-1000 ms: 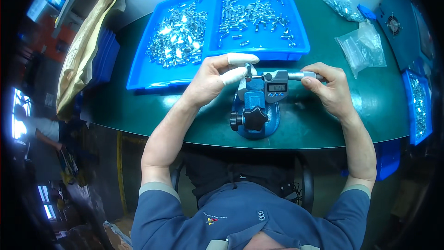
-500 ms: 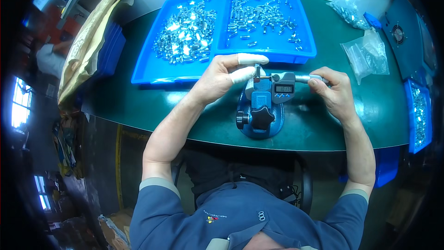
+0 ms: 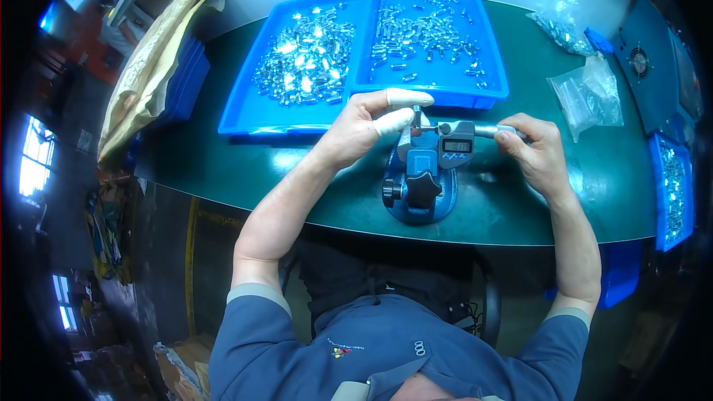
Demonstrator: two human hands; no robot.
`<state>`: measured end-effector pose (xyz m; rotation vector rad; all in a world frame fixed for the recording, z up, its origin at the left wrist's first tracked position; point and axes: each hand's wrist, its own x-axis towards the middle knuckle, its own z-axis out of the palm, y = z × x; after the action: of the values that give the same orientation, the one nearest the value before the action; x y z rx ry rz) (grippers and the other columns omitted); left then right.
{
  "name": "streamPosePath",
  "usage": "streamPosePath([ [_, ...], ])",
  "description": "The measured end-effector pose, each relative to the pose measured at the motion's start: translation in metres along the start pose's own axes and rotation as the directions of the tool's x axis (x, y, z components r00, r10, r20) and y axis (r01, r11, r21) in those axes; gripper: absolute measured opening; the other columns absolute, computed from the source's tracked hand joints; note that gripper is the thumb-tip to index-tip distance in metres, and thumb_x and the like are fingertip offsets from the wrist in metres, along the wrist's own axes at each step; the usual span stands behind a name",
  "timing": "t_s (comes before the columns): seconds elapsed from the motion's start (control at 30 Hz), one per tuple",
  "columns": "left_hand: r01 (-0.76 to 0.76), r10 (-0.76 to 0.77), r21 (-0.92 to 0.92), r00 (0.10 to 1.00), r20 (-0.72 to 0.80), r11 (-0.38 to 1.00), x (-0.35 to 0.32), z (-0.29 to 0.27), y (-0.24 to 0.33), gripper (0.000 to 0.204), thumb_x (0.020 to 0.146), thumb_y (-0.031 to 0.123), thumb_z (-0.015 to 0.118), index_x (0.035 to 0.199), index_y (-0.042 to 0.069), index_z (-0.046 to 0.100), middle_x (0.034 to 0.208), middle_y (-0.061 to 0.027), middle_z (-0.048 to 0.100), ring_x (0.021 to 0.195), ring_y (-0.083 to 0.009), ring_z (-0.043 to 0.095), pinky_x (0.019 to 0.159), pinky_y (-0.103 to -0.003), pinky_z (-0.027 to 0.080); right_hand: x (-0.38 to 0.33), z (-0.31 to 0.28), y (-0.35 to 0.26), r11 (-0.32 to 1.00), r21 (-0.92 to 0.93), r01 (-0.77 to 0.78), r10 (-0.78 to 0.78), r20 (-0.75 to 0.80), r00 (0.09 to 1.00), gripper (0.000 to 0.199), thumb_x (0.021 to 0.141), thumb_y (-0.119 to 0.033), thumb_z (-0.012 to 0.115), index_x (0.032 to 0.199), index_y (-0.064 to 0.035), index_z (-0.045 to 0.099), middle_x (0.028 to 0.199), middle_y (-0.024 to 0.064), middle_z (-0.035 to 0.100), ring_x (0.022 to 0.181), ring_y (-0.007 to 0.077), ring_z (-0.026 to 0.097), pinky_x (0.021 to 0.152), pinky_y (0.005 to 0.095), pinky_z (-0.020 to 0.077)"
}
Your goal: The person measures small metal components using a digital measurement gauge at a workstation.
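Observation:
A digital micrometer (image 3: 456, 147) with a small display sits clamped in a blue stand (image 3: 422, 204) with black knobs. My left hand (image 3: 353, 132), white finger cots on its thumb and index finger, pinches a small shiny metal cylinder (image 3: 417, 114) upright at the micrometer's measuring gap. The fingers partly cover the cylinder, and whether both measuring faces touch it I cannot tell. To the right, my right hand (image 3: 536, 150) grips the micrometer's thimble (image 3: 509, 132) between thumb and fingers.
Behind the micrometer are two blue trays (image 3: 249, 119) (image 3: 475, 96) of small metal cylinders, their edges overlapping. Clear plastic bags (image 3: 590, 100) lie at the right, near a dark case (image 3: 646, 63) and another tray (image 3: 661, 193). Brown paper (image 3: 141, 85) covers blue bins at the left.
The whole view has shifted slightly. Both hands keep their places at the micrometer, and its display reading has changed a little.

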<state>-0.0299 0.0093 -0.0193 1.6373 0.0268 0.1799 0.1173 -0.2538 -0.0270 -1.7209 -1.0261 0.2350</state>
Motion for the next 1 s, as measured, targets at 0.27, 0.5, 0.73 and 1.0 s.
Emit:
streamPosePath([
  [0.27, 0.029, -0.018, -0.137, 0.997, 0.078, 0.990, 0.003, 0.004, -0.005, 0.032, 0.100, 0.015, 0.062, 0.130, 0.006, 0.064, 0.103, -0.0069, 0.069, 0.091, -0.0134, 0.065, 0.076, -0.029, 0.055, -0.006, -0.006, -0.003, 0.996, -0.089, -0.001, 0.001, -0.007, 1.000, 0.025, 0.094, -0.023, 0.068, 0.087, 0.0017, 0.069, 0.068, 0.0023, 0.062, 0.063, 0.0088, 0.054, 0.057, 0.0257, 0.0408],
  [0.5, 0.024, -0.020, -0.065, 0.998, 0.053, 0.998, -0.001, -0.002, -0.005, 0.029, 0.099, 0.016, 0.064, 0.126, 0.006, 0.067, 0.105, -0.0072, 0.072, 0.097, -0.0132, 0.067, 0.087, -0.031, 0.054, -0.003, -0.001, 0.001, 0.997, -0.038, 0.062, -0.062, 0.003, 0.998, 0.031, 0.095, -0.029, 0.070, 0.085, 0.0012, 0.068, 0.067, 0.0025, 0.061, 0.063, 0.0089, 0.053, 0.057, 0.0265, 0.0382],
  [0.73, -0.004, 0.007, -0.060, 0.999, 0.050, 0.998, 0.004, -0.001, -0.006, 0.027, 0.098, 0.014, 0.066, 0.123, 0.005, 0.068, 0.104, -0.0074, 0.072, 0.096, -0.0139, 0.068, 0.087, -0.031, 0.054, -0.003, -0.002, -0.002, 0.999, -0.006, 0.039, -0.039, -0.009, 0.999, 0.032, 0.094, -0.029, 0.072, 0.086, 0.0012, 0.069, 0.068, 0.0025, 0.062, 0.063, 0.0087, 0.054, 0.057, 0.0258, 0.0396],
  [1.0, -0.025, 0.025, -0.024, 1.000, -0.014, 0.999, -0.002, -0.001, -0.008, 0.024, 0.096, 0.009, 0.065, 0.119, 0.004, 0.069, 0.101, -0.0087, 0.072, 0.093, -0.0150, 0.067, 0.082, -0.031, 0.056, -0.005, 0.000, -0.008, 1.000, -0.015, 0.022, -0.023, -0.057, 0.998, 0.020, 0.086, -0.016, 0.076, 0.092, 0.0027, 0.072, 0.074, 0.0046, 0.067, 0.067, 0.0101, 0.058, 0.060, 0.0266, 0.0434],
])
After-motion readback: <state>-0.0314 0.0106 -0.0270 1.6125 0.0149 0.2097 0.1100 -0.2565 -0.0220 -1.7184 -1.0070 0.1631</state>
